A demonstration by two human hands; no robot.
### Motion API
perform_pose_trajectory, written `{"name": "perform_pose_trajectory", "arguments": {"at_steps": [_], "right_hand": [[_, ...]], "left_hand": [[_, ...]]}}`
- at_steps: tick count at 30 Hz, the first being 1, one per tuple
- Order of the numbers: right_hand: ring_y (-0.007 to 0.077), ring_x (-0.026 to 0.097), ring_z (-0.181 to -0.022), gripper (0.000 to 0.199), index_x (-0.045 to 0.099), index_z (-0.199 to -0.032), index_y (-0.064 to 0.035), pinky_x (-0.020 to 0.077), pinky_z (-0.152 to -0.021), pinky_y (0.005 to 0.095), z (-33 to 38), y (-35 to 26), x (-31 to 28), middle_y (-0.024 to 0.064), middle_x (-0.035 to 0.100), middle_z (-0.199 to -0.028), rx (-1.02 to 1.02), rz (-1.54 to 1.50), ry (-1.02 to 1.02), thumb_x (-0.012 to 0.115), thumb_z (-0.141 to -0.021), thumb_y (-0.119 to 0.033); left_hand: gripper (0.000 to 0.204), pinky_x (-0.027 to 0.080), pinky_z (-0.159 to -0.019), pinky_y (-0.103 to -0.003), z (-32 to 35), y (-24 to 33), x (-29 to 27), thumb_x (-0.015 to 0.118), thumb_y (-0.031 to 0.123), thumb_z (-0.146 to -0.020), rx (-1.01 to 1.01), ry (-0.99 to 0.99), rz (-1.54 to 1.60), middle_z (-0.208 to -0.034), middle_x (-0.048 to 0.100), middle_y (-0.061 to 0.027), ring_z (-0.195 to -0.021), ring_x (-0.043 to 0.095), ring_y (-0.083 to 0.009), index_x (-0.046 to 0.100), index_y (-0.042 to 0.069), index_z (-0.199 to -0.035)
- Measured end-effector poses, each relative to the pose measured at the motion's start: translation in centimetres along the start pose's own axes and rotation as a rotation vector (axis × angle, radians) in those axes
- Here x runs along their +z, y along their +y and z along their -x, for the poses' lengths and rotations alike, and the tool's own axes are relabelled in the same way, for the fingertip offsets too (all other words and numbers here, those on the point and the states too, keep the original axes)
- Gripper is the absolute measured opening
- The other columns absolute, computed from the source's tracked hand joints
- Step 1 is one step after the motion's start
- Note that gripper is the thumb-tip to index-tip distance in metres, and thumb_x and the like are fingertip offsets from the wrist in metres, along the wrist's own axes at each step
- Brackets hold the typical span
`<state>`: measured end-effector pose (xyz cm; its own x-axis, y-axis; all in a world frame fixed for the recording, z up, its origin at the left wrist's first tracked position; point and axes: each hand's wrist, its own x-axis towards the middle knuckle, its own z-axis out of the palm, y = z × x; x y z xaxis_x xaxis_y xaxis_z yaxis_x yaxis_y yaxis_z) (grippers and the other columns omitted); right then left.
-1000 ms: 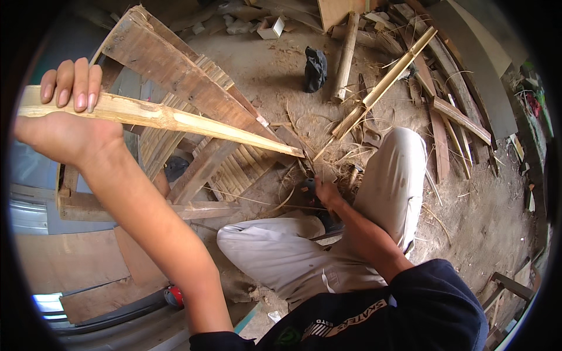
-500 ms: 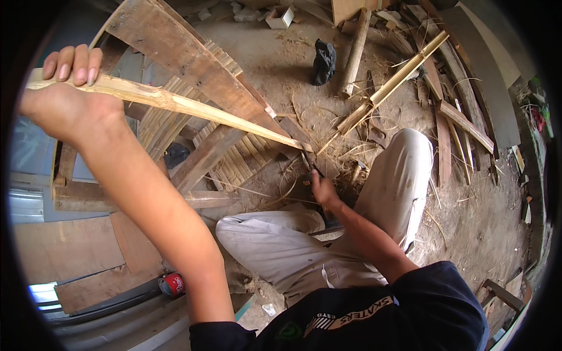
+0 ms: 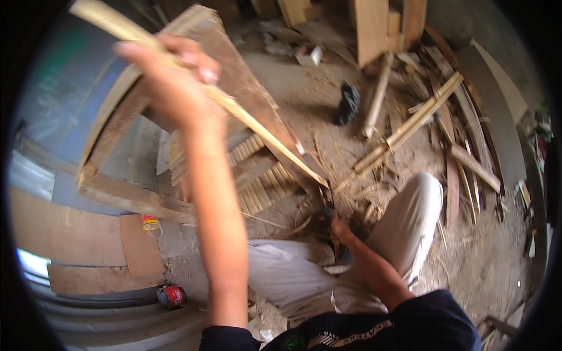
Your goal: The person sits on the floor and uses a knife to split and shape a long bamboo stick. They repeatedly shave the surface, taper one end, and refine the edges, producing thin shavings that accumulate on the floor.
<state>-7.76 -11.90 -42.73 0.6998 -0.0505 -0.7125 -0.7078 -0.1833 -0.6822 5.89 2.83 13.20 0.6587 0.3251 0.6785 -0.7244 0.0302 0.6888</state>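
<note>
My left hand (image 3: 184, 88) is raised at upper left, its fingers closed around a long pale strip of bamboo or wood (image 3: 263, 131). The strip slants down to the right and narrows toward its lower end. Low between my knees, my right hand (image 3: 339, 227) grips what looks like a knife (image 3: 324, 198) with a narrow dark blade. That blade meets or nearly meets the strip's lower tip; blur hides the exact contact. Behind the strip stands a rough brown wooden frame (image 3: 234, 64), and slatted pieces (image 3: 263, 187) lie below it.
Split bamboo lengths (image 3: 410, 126) and a round pole (image 3: 379, 96) lie ahead to the right, near a crumpled black bag (image 3: 348, 104). Curly shavings (image 3: 374, 202) litter the floor around my right hand. A red can (image 3: 171, 296) stands at lower left, below flat boards (image 3: 88, 243).
My left hand has swung right, and the strip now slopes more steeply. My right hand stays low with the knife by the strip's tip. The whole view has shifted.
</note>
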Motion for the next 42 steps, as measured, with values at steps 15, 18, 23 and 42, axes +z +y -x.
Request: {"name": "perform_pose_trajectory", "arguments": {"at_steps": [15,18,23,42], "right_hand": [[0.0369,0.069,-0.074,0.079,0.069,-0.086,0.0076,0.0516,-0.07,0.0448,0.8,-1.9,-2.4,0.0221,0.066,-0.07,-0.027,0.111,0.091,0.029,-0.097,-0.06],[0.0307,0.065,-0.061,0.081,0.065,-0.075,0.0073,0.0487,-0.061,0.0445,2.1,-4.3,-2.8,0.018,0.061,-0.06,-0.087,0.047,0.232,0.03,-0.097,-0.062],[0.0196,0.047,-0.045,0.076,0.05,-0.057,0.0002,0.0381,-0.045,0.0393,5.9,-10.0,-4.7,0.0067,0.045,-0.049,-0.3,-0.219,0.311,0.032,-0.098,-0.062],[0.0109,0.042,-0.048,0.067,0.057,-0.069,-0.0021,0.0332,-0.046,0.028,25.0,-31.6,-18.7,-0.0003,0.046,-0.053,-1.204,-0.281,0.464,0.028,-0.103,-0.053]], "left_hand": [[0.035,0.04,-0.05,-0.022,11.0,-11.6,0.8,0.046,0.037,-0.103,-0.108,-0.211,0.058,-0.07,0.052,-0.0003,-0.056,0.049,-0.0068,0.057,0.004,-0.098],[0.029,0.043,-0.053,-0.022,14.5,-12.7,0.4,0.052,0.033,-0.101,-0.159,-0.304,0.084,-0.068,0.052,0.0008,-0.059,0.052,-0.0063,0.057,0.005,-0.095],[0.025,0.041,-0.046,-0.021,14.2,-10.1,1.8,0.064,0.027,-0.096,-0.107,-0.198,0.124,-0.059,0.054,0.0039,-0.05,0.052,-0.0045,0.057,0.005,-0.086],[0.053,0.039,-0.038,-0.019,7.0,3.6,3.8,0.047,0.037,-0.103,-0.429,-0.623,0.222,-0.065,0.047,0.0017,-0.043,0.043,-0.0041,0.033,0.013,-0.148]]}}
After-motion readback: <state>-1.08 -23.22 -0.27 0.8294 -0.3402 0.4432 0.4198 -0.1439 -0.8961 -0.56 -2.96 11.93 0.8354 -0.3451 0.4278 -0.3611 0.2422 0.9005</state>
